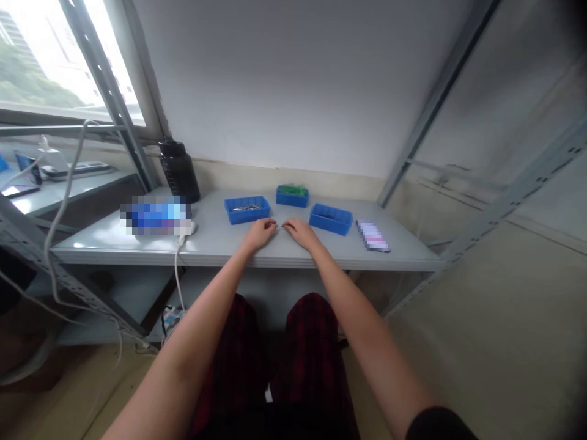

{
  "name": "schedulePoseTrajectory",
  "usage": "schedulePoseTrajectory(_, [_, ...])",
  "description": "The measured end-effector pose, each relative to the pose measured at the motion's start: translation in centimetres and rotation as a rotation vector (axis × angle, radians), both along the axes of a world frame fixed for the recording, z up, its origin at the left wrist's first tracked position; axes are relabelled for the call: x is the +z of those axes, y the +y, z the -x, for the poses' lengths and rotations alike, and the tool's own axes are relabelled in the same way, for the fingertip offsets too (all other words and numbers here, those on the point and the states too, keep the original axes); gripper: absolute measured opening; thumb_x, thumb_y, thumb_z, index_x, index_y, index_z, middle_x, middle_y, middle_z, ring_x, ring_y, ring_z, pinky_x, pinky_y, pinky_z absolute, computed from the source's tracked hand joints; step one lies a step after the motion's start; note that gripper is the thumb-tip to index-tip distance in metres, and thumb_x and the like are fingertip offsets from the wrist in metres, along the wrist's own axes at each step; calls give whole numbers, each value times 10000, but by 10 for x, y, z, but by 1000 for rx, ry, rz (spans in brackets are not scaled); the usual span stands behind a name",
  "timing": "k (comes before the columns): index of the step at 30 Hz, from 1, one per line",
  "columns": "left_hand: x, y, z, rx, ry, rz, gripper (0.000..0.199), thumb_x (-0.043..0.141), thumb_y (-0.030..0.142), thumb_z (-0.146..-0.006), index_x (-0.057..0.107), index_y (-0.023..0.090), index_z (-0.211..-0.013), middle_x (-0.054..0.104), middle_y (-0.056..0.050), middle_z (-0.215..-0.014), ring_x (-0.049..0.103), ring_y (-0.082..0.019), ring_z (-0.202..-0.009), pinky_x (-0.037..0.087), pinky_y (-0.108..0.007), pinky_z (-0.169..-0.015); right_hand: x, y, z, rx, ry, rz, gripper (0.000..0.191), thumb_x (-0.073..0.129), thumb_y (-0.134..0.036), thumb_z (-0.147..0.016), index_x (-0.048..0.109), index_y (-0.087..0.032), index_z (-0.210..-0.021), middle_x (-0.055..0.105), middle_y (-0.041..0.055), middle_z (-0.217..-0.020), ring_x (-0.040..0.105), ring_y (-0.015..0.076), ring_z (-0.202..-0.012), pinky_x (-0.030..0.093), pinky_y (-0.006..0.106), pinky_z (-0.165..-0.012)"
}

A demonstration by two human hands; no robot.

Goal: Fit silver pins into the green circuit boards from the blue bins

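grey shelf (215, 239), smooth top, light glare toward the left end. black bottle (180, 174) upright at back left. pixelated item (158, 215) in front of it, white plug (187, 228) by its right edge. left blue bin (250, 216), back blue bin (292, 200), right blue bin (329, 225) sit apart. phone (373, 236) flat, far right.

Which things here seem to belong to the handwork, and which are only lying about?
Likely in the work, near the left hand and right hand:
left blue tray
back blue tray
right blue tray

Apparently just lying about:
black bottle
phone
white cable
pixelated item
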State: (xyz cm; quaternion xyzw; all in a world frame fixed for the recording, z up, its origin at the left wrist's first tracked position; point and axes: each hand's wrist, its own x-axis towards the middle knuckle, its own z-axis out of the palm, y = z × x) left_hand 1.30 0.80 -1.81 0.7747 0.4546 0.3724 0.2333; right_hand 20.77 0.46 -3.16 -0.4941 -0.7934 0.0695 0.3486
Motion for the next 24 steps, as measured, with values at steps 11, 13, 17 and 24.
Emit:
schedulePoseTrajectory(11, [-4,3,2,-141,87,-20,339,528,383,-855,741,150,-981,750,-93,-955,664,-244,-885,487,-335,-836,-3,3,-7,63,253,158,208,666,-327,-816,732,-178,-945,749,57,-923,666,174,-848,490,296,-815])
schedulePoseTrajectory(13, [-4,3,2,-159,104,-24,331,530,378,-854,742,159,-982,750,-92,-967,664,-247,-896,485,-339,-844,-2,2,-6,58,276,173,195,675,-317,-800,733,-177,-923,749,56,-909,666,174,-842,491,301,-816])
schedulePoseTrajectory(17, [-4,2,2,-159,115,-29,330,532,360,-850,737,154,-1004,745,-101,-978,658,-253,-905,484,-352,-852,-1,0,-7,66,308,193,184,685,-323,-786,733,-182,-893,749,51,-897,669,174,-843,492,303,-817])
schedulePoseTrajectory(24, [-4,2,2,-165,115,-28,306,536,340,-846,742,154,-976,743,-92,-944,653,-239,-870,487,-338,-833,-2,1,-7,85,341,216,191,699,-338,-775,730,-184,-884,750,51,-902,673,175,-867,491,303,-826])
